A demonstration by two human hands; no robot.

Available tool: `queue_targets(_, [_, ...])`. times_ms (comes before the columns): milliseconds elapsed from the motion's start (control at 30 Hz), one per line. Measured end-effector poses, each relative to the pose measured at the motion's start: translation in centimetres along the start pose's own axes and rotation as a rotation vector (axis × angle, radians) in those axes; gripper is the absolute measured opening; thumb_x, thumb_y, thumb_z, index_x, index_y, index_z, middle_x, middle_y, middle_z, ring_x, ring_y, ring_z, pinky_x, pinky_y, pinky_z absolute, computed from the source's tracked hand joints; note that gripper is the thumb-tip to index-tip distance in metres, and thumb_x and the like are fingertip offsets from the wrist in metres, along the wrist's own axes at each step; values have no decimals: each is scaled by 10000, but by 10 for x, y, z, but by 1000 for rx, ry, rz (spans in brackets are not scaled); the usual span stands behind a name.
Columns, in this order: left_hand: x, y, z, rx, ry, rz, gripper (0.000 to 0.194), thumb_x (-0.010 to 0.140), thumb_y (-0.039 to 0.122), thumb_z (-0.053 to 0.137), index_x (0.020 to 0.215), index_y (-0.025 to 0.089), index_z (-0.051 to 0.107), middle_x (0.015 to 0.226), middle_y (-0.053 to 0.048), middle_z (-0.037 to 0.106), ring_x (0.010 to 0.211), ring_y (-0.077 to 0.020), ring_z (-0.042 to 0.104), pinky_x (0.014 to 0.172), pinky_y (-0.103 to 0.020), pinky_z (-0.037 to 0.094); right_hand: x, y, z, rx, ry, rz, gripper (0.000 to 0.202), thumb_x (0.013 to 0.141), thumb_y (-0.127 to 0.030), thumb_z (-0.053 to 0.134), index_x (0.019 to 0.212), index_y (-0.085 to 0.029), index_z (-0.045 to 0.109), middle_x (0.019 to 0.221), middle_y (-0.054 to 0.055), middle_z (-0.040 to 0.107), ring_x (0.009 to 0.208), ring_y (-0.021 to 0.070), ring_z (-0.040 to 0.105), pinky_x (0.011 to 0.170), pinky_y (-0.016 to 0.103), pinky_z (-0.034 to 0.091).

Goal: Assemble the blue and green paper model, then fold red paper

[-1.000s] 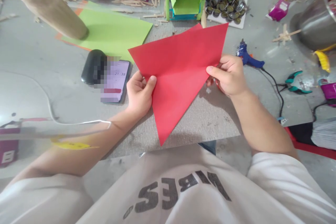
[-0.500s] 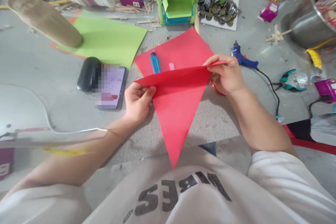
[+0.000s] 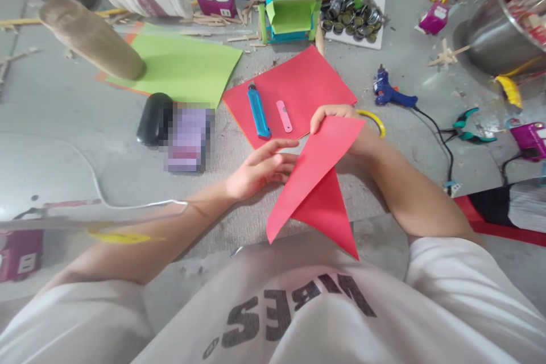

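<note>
A folded sheet of red paper [image 3: 318, 165] is tilted up in front of my chest, its lower points hanging over the table's near edge. My right hand [image 3: 336, 119] grips it at the upper end, fingers curled over the edge. My left hand [image 3: 262, 170] is beside the sheet with its fingers stretched out, some tips passing behind the paper; it does not grip it. Just beyond my hands, another red sheet [image 3: 298, 79] lies flat, bearing a blue box cutter [image 3: 259, 111] and a small pink cutter [image 3: 284, 116]. Scissors with a yellow handle [image 3: 373, 120] are partly hidden behind my right hand.
Left are green paper [image 3: 183, 62], a bottle [image 3: 94, 40], a black case [image 3: 154, 119] and a phone [image 3: 187, 139]. Bottle caps [image 3: 350, 11] and a blue-green paper model [image 3: 290, 5] stand behind. Rightward are a glue gun [image 3: 392, 91], pliers [image 3: 469, 128] and a metal pot [image 3: 499, 28].
My left hand has let go of the red paper and opened. The sheet has swung round in my right hand, which moved left and nearer, uncovering the pink cutter and more of the box cutter.
</note>
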State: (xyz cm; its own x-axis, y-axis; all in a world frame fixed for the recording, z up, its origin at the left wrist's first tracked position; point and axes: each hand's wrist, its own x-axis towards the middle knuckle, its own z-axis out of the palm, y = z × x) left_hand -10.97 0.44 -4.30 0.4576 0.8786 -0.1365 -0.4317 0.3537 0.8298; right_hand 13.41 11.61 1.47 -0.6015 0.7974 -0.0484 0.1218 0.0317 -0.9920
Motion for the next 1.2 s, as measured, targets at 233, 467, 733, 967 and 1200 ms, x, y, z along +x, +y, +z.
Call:
queue_targets(233, [0,-2,12,-45,-114,-91,639,928,683,1057,1271,187,845,1085,-135,889,904,-240,865,795,-301,699,-12,13,49,91,56,-61,506,854,-683,1008,1128,-300,823,694,-49,633,627,163,510,605,313,461])
queue_targets(467, [-10,-6,4,-38,-109,-58,790,879,931,944,1024,175,765,811,-64,821,717,-237,832,725,-348,730,-21,25,67,239,41,-188,616,910,-661,1042,1280,-286,721,880,-34,776,701,142,675,657,285,596])
queue_targets(733, [-10,-11,1,187,-102,75,834,948,996,812,948,164,765,824,-77,792,673,-179,737,618,-275,607,-32,28,74,286,43,-150,563,944,-646,1029,1278,-274,769,1037,19,817,903,179,775,763,305,663])
queue_targets(967, [-8,-12,4,299,-77,153,644,986,787,952,944,187,721,850,-26,736,726,-139,665,700,-241,605,-35,16,74,249,95,-114,474,896,-576,1080,1067,-226,809,975,19,827,848,159,734,768,306,644])
queue_targets(1200, [-10,-51,-6,118,305,159,774,989,994,775,1046,224,821,843,-55,789,774,-218,757,704,-347,687,-31,19,72,173,170,-147,258,923,-403,1000,968,-221,821,939,23,841,838,169,757,787,326,665])
